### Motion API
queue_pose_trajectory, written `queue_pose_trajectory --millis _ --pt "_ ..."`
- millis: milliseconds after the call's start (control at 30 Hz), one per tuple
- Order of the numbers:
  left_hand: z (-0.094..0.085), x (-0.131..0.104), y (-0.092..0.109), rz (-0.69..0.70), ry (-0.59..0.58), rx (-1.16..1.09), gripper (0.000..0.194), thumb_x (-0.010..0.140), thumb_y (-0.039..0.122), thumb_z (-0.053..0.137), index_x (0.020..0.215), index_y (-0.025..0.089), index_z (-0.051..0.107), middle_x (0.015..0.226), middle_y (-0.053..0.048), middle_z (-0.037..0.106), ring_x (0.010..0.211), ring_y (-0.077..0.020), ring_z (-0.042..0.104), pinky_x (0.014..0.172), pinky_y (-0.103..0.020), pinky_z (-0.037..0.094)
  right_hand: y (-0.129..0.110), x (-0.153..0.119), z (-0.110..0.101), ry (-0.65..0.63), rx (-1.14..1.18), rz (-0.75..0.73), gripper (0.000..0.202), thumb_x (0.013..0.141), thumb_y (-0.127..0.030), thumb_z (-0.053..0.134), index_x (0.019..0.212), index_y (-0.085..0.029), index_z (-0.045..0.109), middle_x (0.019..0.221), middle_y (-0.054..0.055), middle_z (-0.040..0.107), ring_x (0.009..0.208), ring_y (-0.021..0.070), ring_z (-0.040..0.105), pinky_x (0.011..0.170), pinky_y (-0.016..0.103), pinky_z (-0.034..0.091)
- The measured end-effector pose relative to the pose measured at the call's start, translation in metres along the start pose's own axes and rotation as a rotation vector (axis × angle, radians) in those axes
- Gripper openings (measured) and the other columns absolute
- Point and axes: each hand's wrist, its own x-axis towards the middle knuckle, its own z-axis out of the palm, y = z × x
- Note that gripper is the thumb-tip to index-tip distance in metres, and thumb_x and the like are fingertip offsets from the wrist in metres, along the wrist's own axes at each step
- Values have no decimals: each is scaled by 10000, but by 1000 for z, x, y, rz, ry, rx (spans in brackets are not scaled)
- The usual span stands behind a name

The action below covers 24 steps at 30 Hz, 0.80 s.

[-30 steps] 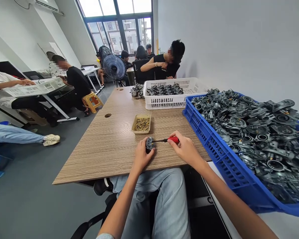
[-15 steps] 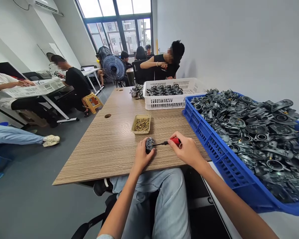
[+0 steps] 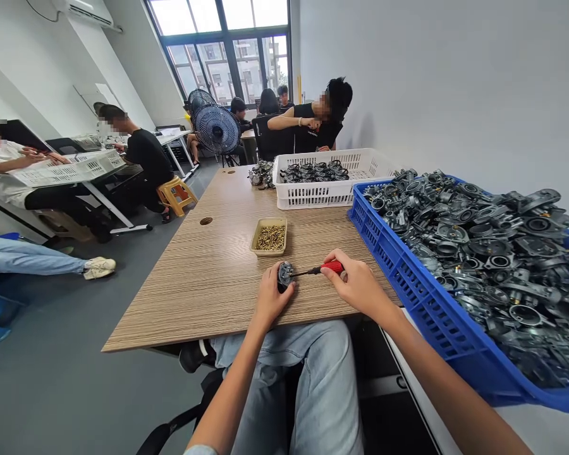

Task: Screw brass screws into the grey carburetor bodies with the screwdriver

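Observation:
My left hand (image 3: 271, 296) is closed around a small dark grey metal part (image 3: 285, 273), which looks like a carburetor body, held at the tabletop near the front edge. In my right hand (image 3: 353, 281) is a screwdriver (image 3: 332, 266) with a red handle and a dark shaft. Its shaft lies nearly level and points left, with the tip at the metal part's right side. Whether the tip sits in a screw is too small to tell. Just beyond my left hand stands a beige tray (image 3: 269, 253) of small brass-coloured screws (image 3: 271, 238).
To the right, a blue crate (image 3: 393, 265) is heaped with similar metal parts (image 3: 474, 240). A white crate (image 3: 320, 201) with more parts stands at the table's far end, beside a pile of metal parts (image 3: 260, 174). Behind it sits a co-worker (image 3: 317, 123). Others sit at the left.
Both my hands, the metal part and the screwdriver stay almost in place. At the far left, a co-worker's hand has lifted slightly.

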Motion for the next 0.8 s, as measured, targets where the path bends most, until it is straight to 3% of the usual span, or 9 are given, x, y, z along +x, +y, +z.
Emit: queue_pose_trajectory --millis 267,800 --pt "0 1 2 10 11 -3 596 944 321 699 1501 235 502 1395 -134 649 1324 -315 600 1173 -526 466 5 1 -5 -21 -24 -4 120 1043 -358 574 1143 -306 614 1011 27 799 912 253 741 776 320 464" --pt "1 0 0 5 12 -11 598 947 327 706 1503 245 502 1402 -131 647 1340 -317 600 1177 -516 467 2 1 -4 -38 -46 11 114 1047 -399 576 1111 -308 604 963 -1 792 780 227 701 693 306 402"
